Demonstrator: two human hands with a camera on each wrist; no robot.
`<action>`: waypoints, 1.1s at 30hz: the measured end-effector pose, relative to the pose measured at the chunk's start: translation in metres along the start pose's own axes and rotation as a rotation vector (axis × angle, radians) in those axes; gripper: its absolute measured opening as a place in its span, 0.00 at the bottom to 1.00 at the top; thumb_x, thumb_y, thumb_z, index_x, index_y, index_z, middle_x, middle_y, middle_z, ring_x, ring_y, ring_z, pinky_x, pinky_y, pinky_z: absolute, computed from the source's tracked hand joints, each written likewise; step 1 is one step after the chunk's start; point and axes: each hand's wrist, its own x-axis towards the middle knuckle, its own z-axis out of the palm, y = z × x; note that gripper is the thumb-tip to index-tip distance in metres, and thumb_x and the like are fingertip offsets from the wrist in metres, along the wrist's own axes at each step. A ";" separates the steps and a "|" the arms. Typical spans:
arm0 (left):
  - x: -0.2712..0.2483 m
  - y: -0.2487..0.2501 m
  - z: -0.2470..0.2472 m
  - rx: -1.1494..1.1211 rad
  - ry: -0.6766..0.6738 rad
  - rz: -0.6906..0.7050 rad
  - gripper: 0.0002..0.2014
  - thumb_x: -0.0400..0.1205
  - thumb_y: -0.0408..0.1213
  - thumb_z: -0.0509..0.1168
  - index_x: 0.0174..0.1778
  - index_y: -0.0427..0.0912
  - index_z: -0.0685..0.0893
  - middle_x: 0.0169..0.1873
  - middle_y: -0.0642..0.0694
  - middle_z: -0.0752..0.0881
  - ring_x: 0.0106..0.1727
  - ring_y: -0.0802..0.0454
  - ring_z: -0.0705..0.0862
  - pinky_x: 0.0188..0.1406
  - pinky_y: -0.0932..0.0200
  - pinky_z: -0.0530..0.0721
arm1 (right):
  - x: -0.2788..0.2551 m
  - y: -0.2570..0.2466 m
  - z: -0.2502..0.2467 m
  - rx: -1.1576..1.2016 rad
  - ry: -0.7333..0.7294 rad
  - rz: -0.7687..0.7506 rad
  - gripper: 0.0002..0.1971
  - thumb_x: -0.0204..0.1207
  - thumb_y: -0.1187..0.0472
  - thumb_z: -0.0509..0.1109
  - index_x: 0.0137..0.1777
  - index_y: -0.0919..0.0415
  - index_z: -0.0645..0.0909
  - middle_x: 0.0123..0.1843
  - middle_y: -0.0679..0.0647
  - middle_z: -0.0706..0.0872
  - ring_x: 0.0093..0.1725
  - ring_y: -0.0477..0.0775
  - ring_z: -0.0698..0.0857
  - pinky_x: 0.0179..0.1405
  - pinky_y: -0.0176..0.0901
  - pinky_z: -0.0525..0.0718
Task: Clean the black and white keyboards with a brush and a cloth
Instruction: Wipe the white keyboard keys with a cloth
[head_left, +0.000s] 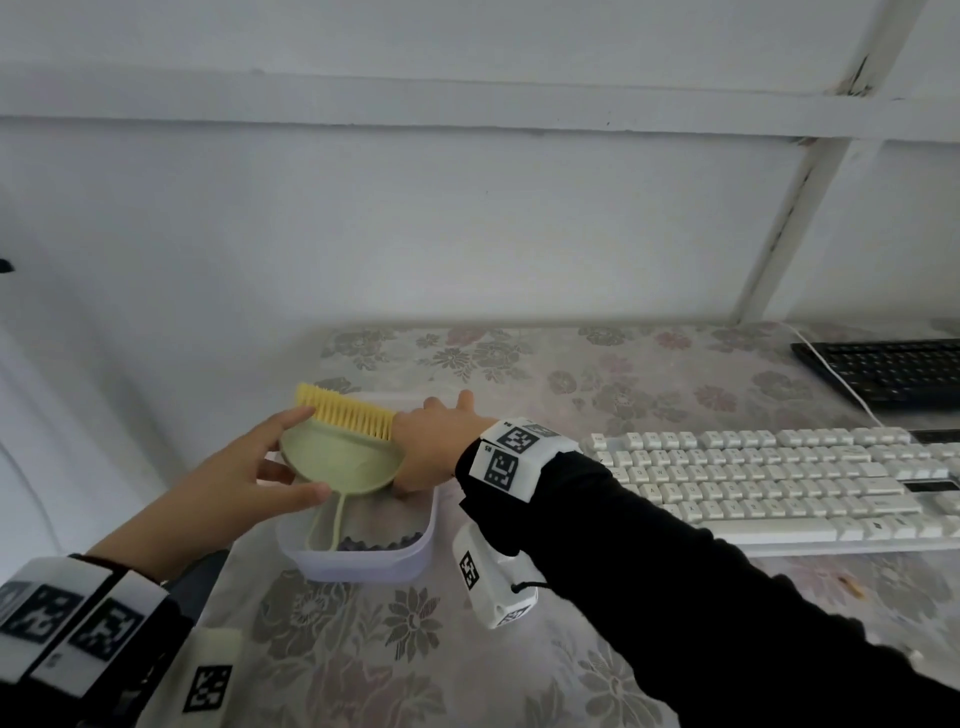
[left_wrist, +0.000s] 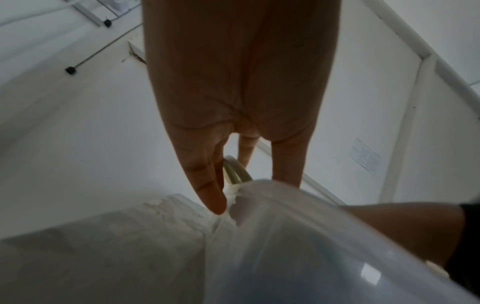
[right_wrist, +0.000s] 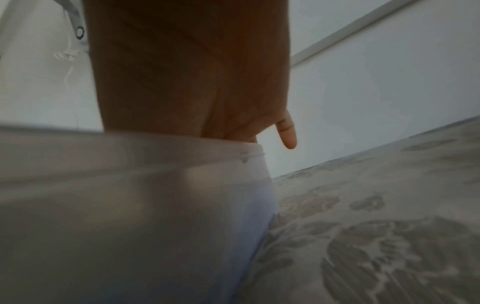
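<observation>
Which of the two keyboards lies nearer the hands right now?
The white keyboard: it lies beside the right hand's wrist, while the black keyboard sits farther back at the table's right edge.

Left hand (head_left: 244, 467) grips green brush (head_left: 340, 457) above translucent container (head_left: 363, 556); right hand (head_left: 431, 447) just beside it; white keyboard (head_left: 779, 483) right of container.

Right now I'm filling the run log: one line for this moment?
left hand: holds green brush | right hand: in translucent box | white keyboard: untouched
</observation>
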 end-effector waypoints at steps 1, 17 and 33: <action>0.001 0.000 0.002 0.029 0.017 -0.005 0.45 0.61 0.60 0.80 0.74 0.62 0.68 0.60 0.51 0.81 0.51 0.54 0.85 0.51 0.57 0.81 | 0.001 0.000 0.001 0.030 0.017 0.006 0.19 0.75 0.50 0.68 0.60 0.60 0.73 0.53 0.57 0.79 0.60 0.60 0.73 0.64 0.66 0.60; 0.005 -0.001 0.001 0.048 0.123 -0.020 0.45 0.69 0.33 0.79 0.79 0.51 0.64 0.54 0.44 0.83 0.50 0.50 0.85 0.45 0.65 0.76 | 0.000 0.025 -0.013 0.758 0.320 -0.055 0.13 0.75 0.74 0.63 0.57 0.67 0.79 0.37 0.46 0.73 0.41 0.52 0.75 0.32 0.34 0.73; 0.007 0.005 0.003 0.292 -0.029 -0.020 0.56 0.55 0.66 0.73 0.80 0.59 0.57 0.54 0.57 0.72 0.53 0.55 0.79 0.53 0.55 0.76 | -0.045 0.089 -0.029 1.344 0.578 0.070 0.10 0.79 0.74 0.62 0.51 0.60 0.81 0.42 0.57 0.82 0.40 0.56 0.81 0.41 0.44 0.82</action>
